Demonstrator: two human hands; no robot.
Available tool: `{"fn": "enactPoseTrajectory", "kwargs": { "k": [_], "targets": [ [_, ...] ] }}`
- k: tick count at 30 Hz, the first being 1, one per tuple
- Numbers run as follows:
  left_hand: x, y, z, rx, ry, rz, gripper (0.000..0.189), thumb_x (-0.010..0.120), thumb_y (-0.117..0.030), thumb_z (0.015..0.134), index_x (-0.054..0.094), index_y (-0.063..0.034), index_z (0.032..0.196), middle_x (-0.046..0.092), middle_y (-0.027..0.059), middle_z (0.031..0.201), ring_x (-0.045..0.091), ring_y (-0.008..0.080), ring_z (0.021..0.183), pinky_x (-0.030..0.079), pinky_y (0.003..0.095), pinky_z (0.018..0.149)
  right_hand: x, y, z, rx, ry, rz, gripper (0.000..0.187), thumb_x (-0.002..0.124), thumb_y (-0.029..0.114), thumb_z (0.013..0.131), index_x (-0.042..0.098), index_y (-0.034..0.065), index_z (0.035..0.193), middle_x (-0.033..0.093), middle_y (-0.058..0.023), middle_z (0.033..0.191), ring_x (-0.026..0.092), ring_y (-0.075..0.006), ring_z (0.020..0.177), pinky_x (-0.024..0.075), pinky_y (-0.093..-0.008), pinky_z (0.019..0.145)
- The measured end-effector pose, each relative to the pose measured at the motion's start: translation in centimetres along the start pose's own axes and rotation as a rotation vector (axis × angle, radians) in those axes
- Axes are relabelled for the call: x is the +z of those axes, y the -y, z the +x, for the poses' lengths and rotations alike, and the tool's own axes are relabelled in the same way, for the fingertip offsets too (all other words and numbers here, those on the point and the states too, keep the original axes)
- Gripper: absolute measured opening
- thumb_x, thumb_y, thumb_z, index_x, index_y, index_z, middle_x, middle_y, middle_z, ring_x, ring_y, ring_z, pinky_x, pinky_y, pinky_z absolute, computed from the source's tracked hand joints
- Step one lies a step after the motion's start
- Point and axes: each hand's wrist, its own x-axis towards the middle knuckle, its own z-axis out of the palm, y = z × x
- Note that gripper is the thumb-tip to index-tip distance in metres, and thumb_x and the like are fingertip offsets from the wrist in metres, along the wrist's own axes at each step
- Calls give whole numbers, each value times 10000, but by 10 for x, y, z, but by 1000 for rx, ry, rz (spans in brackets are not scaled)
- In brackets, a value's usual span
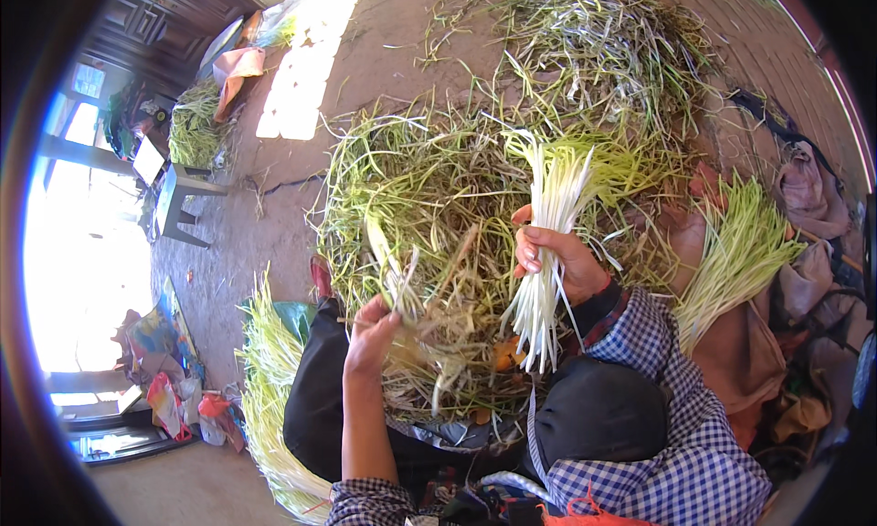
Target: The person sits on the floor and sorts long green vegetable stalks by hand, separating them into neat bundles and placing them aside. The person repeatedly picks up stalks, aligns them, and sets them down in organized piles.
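My right hand [565,257] is wrapped around a thick bundle of chive-like stalks [549,197]. The bundle's white stems hang below my fist, and its yellow-green leaves fan out above and to the right. Lower and to the left, my left hand [373,326] pinches a small tuft of stalks and withered leaves [401,289] between thumb and fingers. Part of that tuft is blurred. Beneath both hands spreads a wide heap of loose green and dry brown leaves [452,176].
A second leaf heap [603,53] lies farther off. Sorted pale stalks lie in a pile to the left [274,389] and another to the right [740,252], the latter on brownish cloth [740,361]. A small stool [181,200] and plastic bags [164,402] stand near the bright doorway.
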Motion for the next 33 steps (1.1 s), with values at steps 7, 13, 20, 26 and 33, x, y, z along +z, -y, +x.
{"fn": "enactPoseTrajectory", "kwargs": {
  "k": [7,13,20,26,33],
  "targets": [
    [-19,1,-1,-146,16,241,35,594,-28,803,575,-27,832,592,-10,794,534,65,729,430,216,674,8,-21,13,116,-18,-5,272,581,108,846,493,6,1082,517,-24,685,534,-99,575,541,-293,594],
    [4,5,-5,-170,115,212,90,598,-17,803,600,-27,892,588,-22,806,515,51,735,430,216,682,17,-50,28,212,-9,-241,316,623,77,803,525,-24,1086,620,-127,1007,563,-76,582,516,-229,556],
    [27,0,2,-104,176,564,61,609,-42,810,578,-8,849,550,-45,721,474,25,657,391,191,608,23,-63,29,236,-90,-232,343,646,29,793,483,-12,1091,602,-116,939,612,-135,676,495,-206,509],
    [11,19,3,-63,-60,652,43,573,-45,778,544,-16,765,553,-5,683,491,61,631,398,222,595,17,-52,24,108,-200,-239,329,647,39,795,473,-3,1071,603,-133,873,573,-121,581,489,-231,508],
    [-30,36,-2,34,-274,1330,128,607,-129,685,553,-22,730,570,96,660,566,226,615,439,342,596,15,-24,9,16,-200,-174,427,632,45,807,424,16,1179,595,-131,878,576,-127,608,526,-299,587]
  ]
}}
